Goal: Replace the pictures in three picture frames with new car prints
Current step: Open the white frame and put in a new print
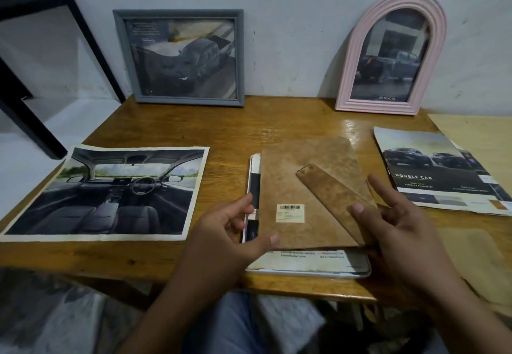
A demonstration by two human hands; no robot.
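Brown fibreboard, mottled and worn, makes up the backing board [307,187] that sits between the two hands, tilted across a white frame [304,269] lying face down on the wooden table [171,126]. A hinged stand strip [329,198] of the same board runs diagonally over it, and a barcode sticker [290,213] sits near its lower middle. A print [310,256] with lines of text shows under the board's near edge.

The left hand [224,240] pinches the board's left edge, thumb on top near the lower corner, fingers curled at the frame's side. The right hand [399,223] holds the lower right corner, thumb pressed on the stand strip, with two fingers raised and straight.

Left of the left hand lies a large car interior print [108,195], flat on the table. Right of the right hand lies a stack of brochures [435,170], the top one reading DOUBLE CAB. Beyond the hands, a grey frame [180,57] and an arched pink frame [390,57] lean upright against the wall [291,21], each holding a pickup truck picture.
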